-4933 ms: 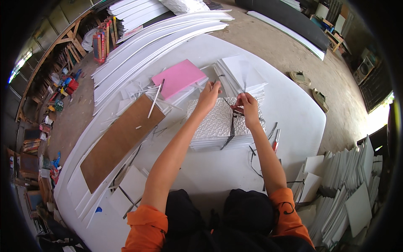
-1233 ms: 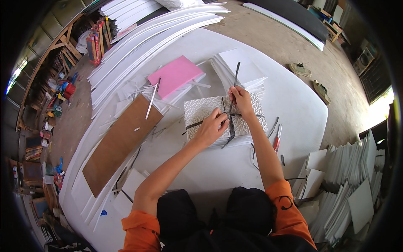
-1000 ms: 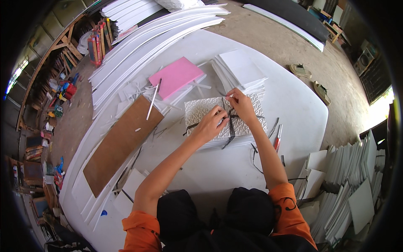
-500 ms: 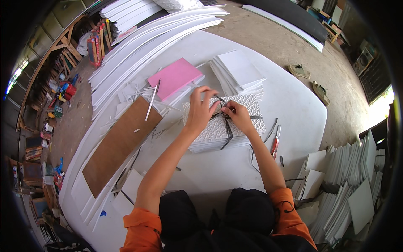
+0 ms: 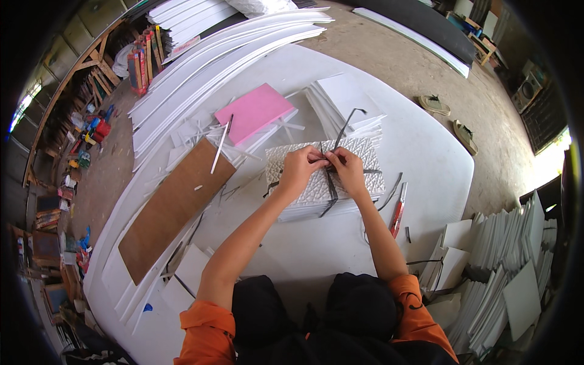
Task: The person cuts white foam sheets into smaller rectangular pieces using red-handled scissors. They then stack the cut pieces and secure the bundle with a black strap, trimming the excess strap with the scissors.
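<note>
A stack of white sheets with a rough textured top panel [image 5: 291, 159] lies on the white table, bound crosswise with a dark strip [image 5: 332, 187]. Both hands meet over the crossing of the strip. My left hand [image 5: 299, 170] is closed, pinching the strip between thumb and fingers. My right hand [image 5: 348, 171] pinches it as well, almost touching the left fingertips. One loose end of the strip sticks up and away past the right hand, over the far edge of the stack. The knot itself is mostly hidden by my fingers.
A pink board [image 5: 258, 112], a brown board [image 5: 173, 213] and white offcuts lie to the left. Behind the bundle stands another stack of white sheets [image 5: 350, 100]. A red cutter knife [image 5: 398, 213] lies to the right. More white sheets [image 5: 505, 243] stand at lower right.
My left hand has come down and right to meet the right hand at the crossing. The strip's loose end now points up and away.
</note>
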